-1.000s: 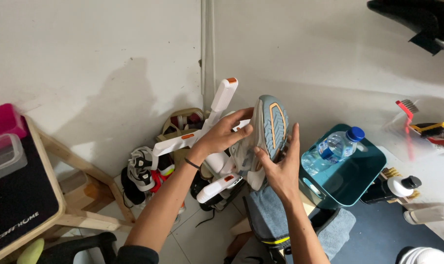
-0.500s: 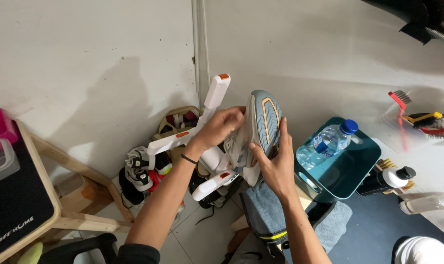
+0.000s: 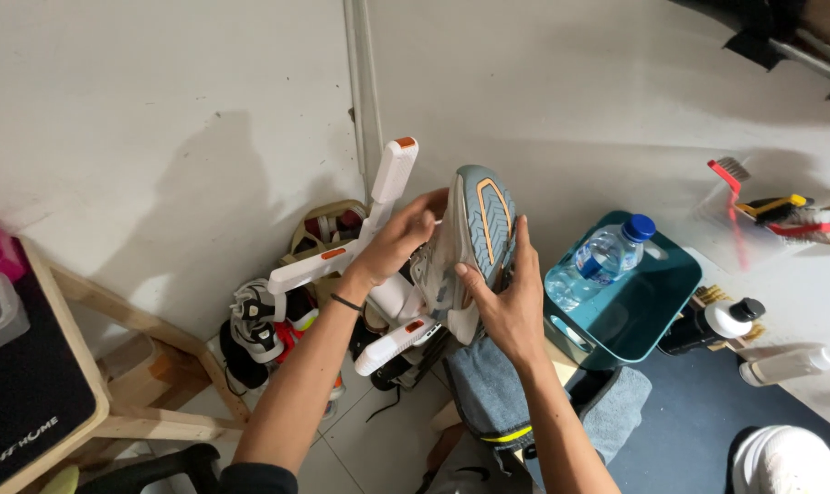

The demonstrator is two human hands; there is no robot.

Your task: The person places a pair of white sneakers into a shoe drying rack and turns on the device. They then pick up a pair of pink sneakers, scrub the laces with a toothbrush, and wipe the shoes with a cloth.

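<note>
A grey sneaker [image 3: 474,233] with a blue and orange sole is held up in front of me, sole turned to the right. My left hand [image 3: 398,240] grips its upper side near the laces. My right hand [image 3: 509,297] presses flat against the sole's lower edge. Behind the shoe stands a white rack with orange-tipped prongs [image 3: 383,233]. Below the shoe a grey-blue cloth [image 3: 488,389] is draped over a stool.
A teal basin [image 3: 657,311] holds a water bottle [image 3: 607,256]. Brushes [image 3: 767,210] and bottles [image 3: 721,325] lie at the right. Shoes [image 3: 259,329] pile by the wall. A wooden table [image 3: 40,393] stands left. A white shoe [image 3: 785,462] sits bottom right.
The view has shifted slightly to the right. My hands keep the sneaker at about the same place, with the left fingers working at its upper edge.
</note>
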